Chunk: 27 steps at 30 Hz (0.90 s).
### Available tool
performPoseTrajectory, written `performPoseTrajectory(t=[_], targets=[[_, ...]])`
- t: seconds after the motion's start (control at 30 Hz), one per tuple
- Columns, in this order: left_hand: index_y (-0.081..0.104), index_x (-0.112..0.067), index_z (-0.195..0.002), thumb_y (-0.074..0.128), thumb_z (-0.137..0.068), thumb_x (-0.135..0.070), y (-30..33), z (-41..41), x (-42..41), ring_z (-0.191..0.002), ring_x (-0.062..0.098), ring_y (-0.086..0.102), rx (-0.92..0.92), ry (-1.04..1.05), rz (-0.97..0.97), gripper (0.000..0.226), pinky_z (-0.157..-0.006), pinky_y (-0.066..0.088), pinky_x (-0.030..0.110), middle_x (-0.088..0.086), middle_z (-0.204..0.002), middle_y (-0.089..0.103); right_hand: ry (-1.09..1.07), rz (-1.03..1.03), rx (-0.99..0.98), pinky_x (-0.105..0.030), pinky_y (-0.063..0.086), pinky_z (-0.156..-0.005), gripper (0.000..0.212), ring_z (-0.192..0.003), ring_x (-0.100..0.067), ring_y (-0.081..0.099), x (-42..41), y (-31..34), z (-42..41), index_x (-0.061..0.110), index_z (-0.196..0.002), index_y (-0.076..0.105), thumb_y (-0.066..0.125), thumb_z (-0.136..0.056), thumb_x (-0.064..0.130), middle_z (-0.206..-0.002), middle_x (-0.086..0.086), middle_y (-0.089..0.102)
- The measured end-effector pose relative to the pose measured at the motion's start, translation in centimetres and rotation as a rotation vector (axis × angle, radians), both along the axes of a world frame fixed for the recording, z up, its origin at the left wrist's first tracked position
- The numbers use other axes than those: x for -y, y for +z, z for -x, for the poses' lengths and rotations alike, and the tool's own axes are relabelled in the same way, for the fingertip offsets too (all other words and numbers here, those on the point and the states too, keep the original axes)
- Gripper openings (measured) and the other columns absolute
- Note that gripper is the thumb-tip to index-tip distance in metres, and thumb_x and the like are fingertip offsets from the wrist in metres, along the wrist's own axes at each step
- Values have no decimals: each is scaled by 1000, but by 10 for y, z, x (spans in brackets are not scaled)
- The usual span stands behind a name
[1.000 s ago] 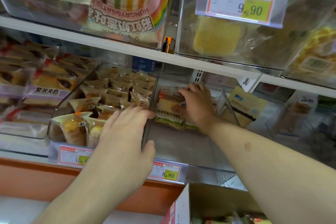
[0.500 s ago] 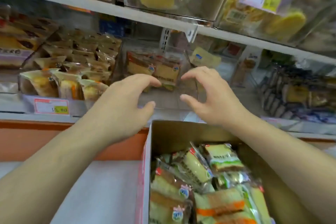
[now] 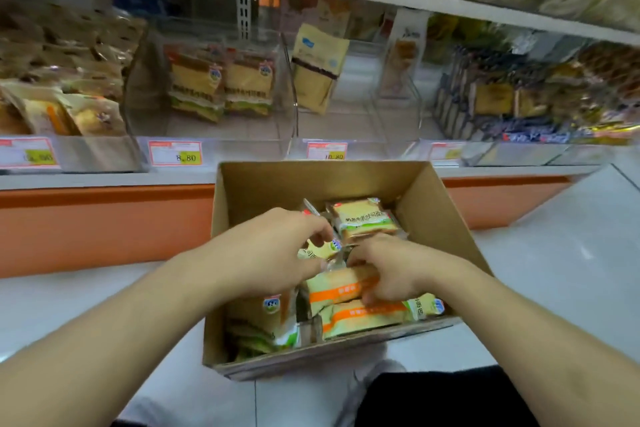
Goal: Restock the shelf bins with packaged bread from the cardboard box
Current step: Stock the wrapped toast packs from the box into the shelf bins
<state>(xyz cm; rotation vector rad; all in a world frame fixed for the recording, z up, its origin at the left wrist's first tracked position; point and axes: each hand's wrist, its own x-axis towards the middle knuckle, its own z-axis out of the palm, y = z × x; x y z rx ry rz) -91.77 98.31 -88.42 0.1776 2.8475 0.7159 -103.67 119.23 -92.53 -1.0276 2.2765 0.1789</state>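
Observation:
The open cardboard box (image 3: 311, 184) stands on the floor in front of the shelf and holds several packaged breads. My left hand (image 3: 273, 253) reaches into it, fingers and thumb curled round a bread package with a blue logo (image 3: 317, 250). My right hand (image 3: 394, 270) grips an orange-striped bread package (image 3: 336, 288) beside it. A green-labelled package (image 3: 363, 218) lies at the box's far end. On the shelf, the clear bin (image 3: 242, 149) marked 8.80 holds two upright bread packages (image 3: 221, 87) at its back.
A bin of small wrapped cakes (image 3: 69, 107) sits left of the 8.80 bin. To its right are a bin with a yellow pouch (image 3: 318, 69) and dark-wrapped packs (image 3: 502, 104). The orange shelf base (image 3: 104, 225) runs behind the box. White floor (image 3: 554, 253) spreads to the right.
Both hands have left the shelf bin and dropped into the cardboard box, where they now hold packages. The view has tilted down toward the box.

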Motion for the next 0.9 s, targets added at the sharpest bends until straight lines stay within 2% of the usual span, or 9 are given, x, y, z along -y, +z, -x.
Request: performPoseTrajectory(t=[0.1,0.27,0.37,0.53,0.6,0.67,0.77,0.83,0.9], targets=[[59,-38,-133,65,-96,-50,-4,3,-5,-115,5,60,32,-3,2,39,-101,51,36,-21,-126,64,1,72,-58,-36,55,-85,46,-105,-20,63,-3,-1,8,30,-117,71,89,-75,38,-112,6,69],[57,-39,-135,72,-87,-58,-3,8,-1,-115,2,58,-67,169,-104,54,-102,49,29,-20,-129,61,-73,263,-35,-38,56,-92,45,-101,-9,62,-10,28,22,37,-116,77,89,-73,46,-108,15,69],[56,-41,-134,74,-77,-67,0,10,1,-115,-3,59,-5,226,-230,66,-102,50,25,-25,-125,61,-100,395,28,-35,54,-94,43,-102,-4,61,-14,42,23,40,-111,79,94,-71,45,-108,20,63],[67,-40,-120,79,-73,-65,1,14,-4,-94,3,68,112,150,-302,54,-82,59,31,-21,-106,71,-183,644,203,-28,56,-86,40,-99,-5,68,-20,63,22,31,-113,80,95,-77,31,-110,12,71],[70,-39,-114,79,-74,-64,4,18,-3,-86,-1,66,66,150,-244,48,-77,55,27,-19,-98,72,-222,727,264,-21,54,-79,46,-95,-3,69,-21,62,25,30,-123,74,93,-80,29,-110,7,72],[72,-39,-106,80,-74,-64,11,20,2,-76,-6,65,45,179,-175,41,-64,49,16,-22,-87,71,-380,785,359,-23,56,-78,55,-94,-3,70,-23,56,30,30,-133,64,89,-84,32,-113,4,71],[71,-40,-100,77,-73,-66,19,20,19,-67,-7,64,43,253,-52,38,-58,48,16,-21,-80,70,-540,716,333,-36,62,-77,58,-98,-22,75,-29,40,40,30,-126,58,86,-79,49,-113,5,71],[71,-40,-98,74,-68,-71,22,18,32,-71,-3,66,50,300,-38,43,-63,51,26,-19,-83,72,-450,558,310,-43,61,-88,42,-97,-25,75,-30,27,41,29,-117,63,84,-84,43,-110,7,73],[71,-41,-98,71,-64,-75,24,16,42,-76,0,65,53,334,-14,48,-67,52,30,-20,-86,71,-253,351,329,-38,59,-95,30,-99,-16,73,-24,19,31,30,-115,67,83,-90,33,-111,10,72]])
